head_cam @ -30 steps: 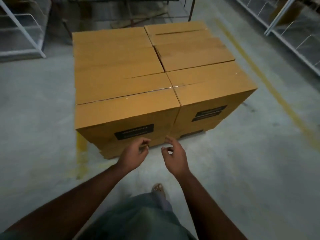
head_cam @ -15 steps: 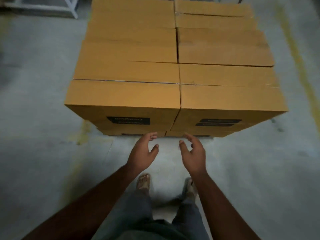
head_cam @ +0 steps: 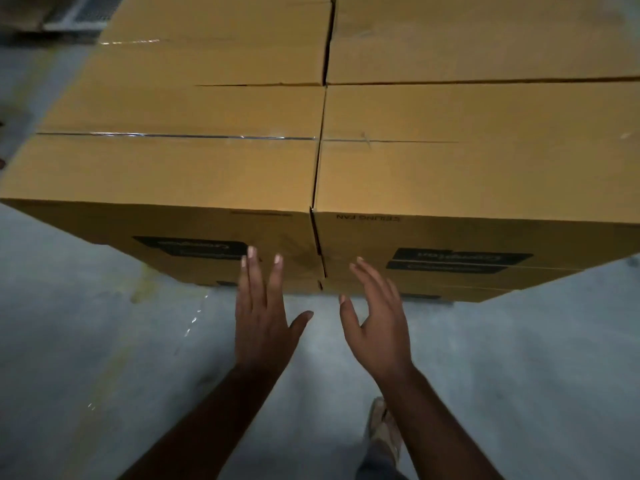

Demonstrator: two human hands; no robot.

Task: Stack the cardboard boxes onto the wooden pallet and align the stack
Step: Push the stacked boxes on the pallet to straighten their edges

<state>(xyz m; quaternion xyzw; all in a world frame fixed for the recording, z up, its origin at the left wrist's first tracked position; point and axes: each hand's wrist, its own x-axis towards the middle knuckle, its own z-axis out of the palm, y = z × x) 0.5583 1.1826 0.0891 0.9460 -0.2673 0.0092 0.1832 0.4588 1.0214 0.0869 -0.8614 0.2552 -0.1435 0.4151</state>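
Since the boxes (head_cam: 311, 133) already fill the upper frame in neat layers, we judge the stacking done and only aligning left; the pallet beneath is hidden. At lower centre our left hand (head_cam: 265, 320) reaches flat-fingered toward the near face, and our right hand (head_cam: 377, 320), spread and empty, hovers just beside it.
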